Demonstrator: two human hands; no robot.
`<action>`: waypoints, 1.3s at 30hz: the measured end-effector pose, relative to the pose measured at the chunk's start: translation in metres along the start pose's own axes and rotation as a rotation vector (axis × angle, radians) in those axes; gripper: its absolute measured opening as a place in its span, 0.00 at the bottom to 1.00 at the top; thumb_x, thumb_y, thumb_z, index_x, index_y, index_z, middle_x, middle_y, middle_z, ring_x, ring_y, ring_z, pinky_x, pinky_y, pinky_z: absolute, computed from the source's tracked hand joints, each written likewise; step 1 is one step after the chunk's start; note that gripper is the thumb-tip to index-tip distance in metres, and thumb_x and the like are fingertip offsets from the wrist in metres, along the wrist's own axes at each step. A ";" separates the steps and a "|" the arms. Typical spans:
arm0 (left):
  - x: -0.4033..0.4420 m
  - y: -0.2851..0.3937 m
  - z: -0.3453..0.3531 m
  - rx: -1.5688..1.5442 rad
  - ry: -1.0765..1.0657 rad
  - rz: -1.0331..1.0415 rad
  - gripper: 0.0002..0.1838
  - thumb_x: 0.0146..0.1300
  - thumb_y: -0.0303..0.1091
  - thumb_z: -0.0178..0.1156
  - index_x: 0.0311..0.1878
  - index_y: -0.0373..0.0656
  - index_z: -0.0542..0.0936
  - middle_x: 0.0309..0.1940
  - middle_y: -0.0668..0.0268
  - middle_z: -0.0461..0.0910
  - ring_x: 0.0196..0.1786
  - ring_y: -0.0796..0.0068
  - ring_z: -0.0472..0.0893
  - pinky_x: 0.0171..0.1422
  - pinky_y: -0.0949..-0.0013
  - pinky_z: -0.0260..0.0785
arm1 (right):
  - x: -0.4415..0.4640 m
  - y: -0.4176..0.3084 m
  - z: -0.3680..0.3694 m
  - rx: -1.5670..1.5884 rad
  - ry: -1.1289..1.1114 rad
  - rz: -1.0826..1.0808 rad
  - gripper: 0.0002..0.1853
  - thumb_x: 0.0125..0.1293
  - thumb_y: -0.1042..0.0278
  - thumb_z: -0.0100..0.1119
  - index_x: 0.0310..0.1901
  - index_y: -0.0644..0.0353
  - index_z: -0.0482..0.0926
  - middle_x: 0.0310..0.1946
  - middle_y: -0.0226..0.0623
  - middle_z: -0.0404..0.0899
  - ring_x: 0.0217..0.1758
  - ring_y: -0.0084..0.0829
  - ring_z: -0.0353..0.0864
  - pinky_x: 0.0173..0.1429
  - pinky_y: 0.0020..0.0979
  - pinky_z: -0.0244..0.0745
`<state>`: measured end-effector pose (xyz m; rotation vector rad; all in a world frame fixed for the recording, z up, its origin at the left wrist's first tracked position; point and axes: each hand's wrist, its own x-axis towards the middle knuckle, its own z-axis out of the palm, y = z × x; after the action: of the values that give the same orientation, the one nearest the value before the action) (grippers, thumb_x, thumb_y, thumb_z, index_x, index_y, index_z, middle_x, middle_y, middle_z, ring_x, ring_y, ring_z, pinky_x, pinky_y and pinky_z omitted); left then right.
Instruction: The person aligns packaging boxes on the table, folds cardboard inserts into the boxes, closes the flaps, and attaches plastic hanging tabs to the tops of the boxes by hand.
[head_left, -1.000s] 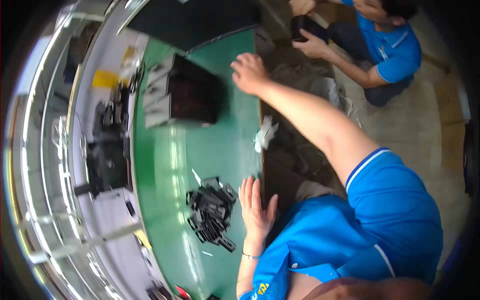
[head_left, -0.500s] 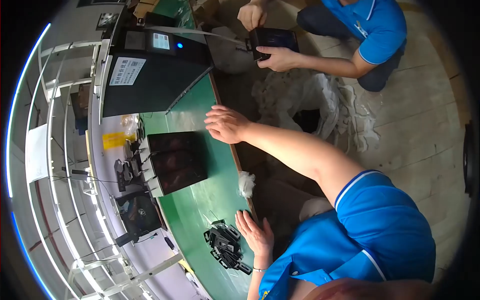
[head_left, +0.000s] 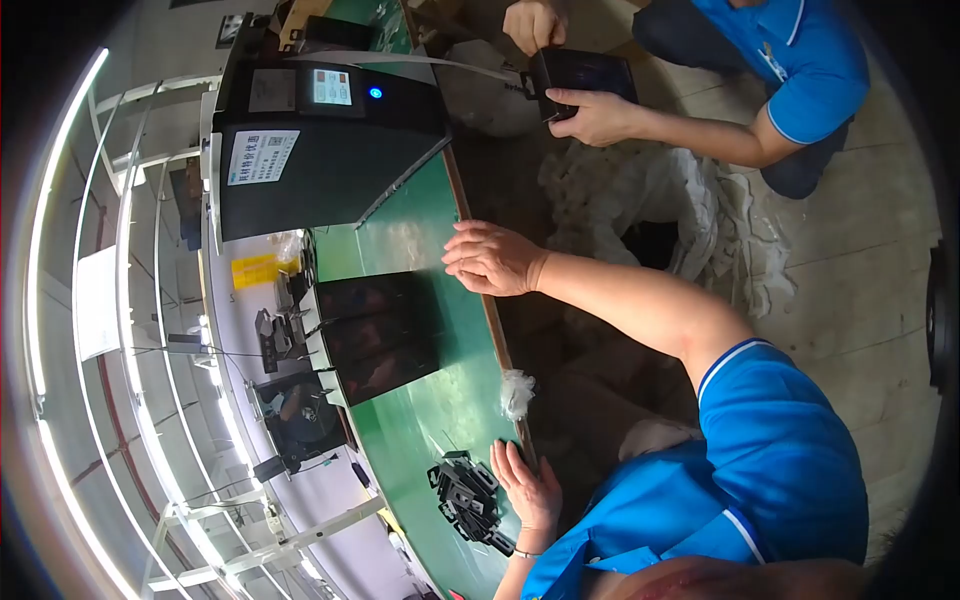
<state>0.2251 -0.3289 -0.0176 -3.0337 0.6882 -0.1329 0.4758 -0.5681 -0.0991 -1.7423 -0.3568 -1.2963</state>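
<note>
My right hand point(head_left: 495, 259) is open and empty, palm down at the green table's edge, with its fingers pointing over the tabletop point(head_left: 450, 330). To its left stand dark boxes point(head_left: 380, 335) side by side, with pale sides facing away from me. Lower down, my left hand point(head_left: 528, 488) is open with its fingers spread, at the same edge. It is beside a heap of small black plastic parts point(head_left: 468, 500) and holds none of them. A crumpled piece of clear plastic point(head_left: 517, 394) lies on the edge between my hands.
A large black machine point(head_left: 330, 170) with a lit screen stands at the table's upper end. At the upper right, a co-worker's hands point(head_left: 597, 117) hold a black box point(head_left: 590, 78). Below them is a plastic bag point(head_left: 690, 215) on the floor. White shelving frames point(head_left: 140, 370) run along the left.
The view has swung, bringing the black machine's front into sight, and the tabletop things now appear lower. Both my hands remain open at the table's edge. The co-worker still holds the black box.
</note>
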 end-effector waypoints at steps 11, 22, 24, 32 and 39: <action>0.000 0.004 -0.001 -0.068 0.047 -0.003 0.34 0.54 0.27 0.61 0.65 0.37 0.61 0.66 0.47 0.58 0.68 0.43 0.60 0.70 0.51 0.56 | 0.001 0.005 -0.008 0.006 -0.010 -0.057 0.05 0.58 0.69 0.57 0.30 0.57 0.81 0.37 0.27 0.81 0.47 0.28 0.78 0.67 0.34 0.63; -0.112 0.009 -0.028 -0.418 0.187 -0.084 0.24 0.52 0.23 0.63 0.54 0.38 0.74 0.57 0.55 0.72 0.61 0.51 0.72 0.62 0.58 0.68 | 0.000 0.010 -0.003 0.120 -0.333 -0.021 0.10 0.63 0.75 0.50 0.41 0.59 0.82 0.46 0.31 0.81 0.48 0.32 0.76 0.57 0.29 0.68; -0.152 0.003 -0.032 -0.426 0.265 -0.167 0.23 0.51 0.22 0.63 0.53 0.38 0.75 0.56 0.56 0.73 0.59 0.53 0.73 0.61 0.60 0.69 | -0.007 0.054 0.003 0.100 -0.429 -0.060 0.12 0.68 0.72 0.48 0.46 0.61 0.81 0.51 0.32 0.80 0.53 0.32 0.76 0.60 0.27 0.67; -0.269 -0.029 -0.044 -0.555 0.551 -0.609 0.28 0.52 0.24 0.64 0.59 0.36 0.70 0.58 0.54 0.71 0.59 0.56 0.72 0.62 0.63 0.66 | 0.049 -0.001 -0.014 -0.041 -0.638 0.237 0.16 0.68 0.61 0.52 0.50 0.59 0.81 0.50 0.29 0.81 0.55 0.24 0.76 0.58 0.22 0.67; -0.217 -0.148 -0.026 -0.761 0.680 -0.806 0.34 0.63 0.41 0.56 0.67 0.32 0.59 0.65 0.48 0.62 0.68 0.55 0.62 0.71 0.61 0.53 | -0.004 -0.229 0.007 0.341 -0.758 0.517 0.24 0.67 0.49 0.54 0.59 0.55 0.74 0.55 0.30 0.76 0.56 0.24 0.75 0.61 0.25 0.66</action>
<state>0.0915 -0.1022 -0.0020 -3.7532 -0.7502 -1.1896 0.3227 -0.4357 0.0088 -1.8032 -0.4722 -0.1637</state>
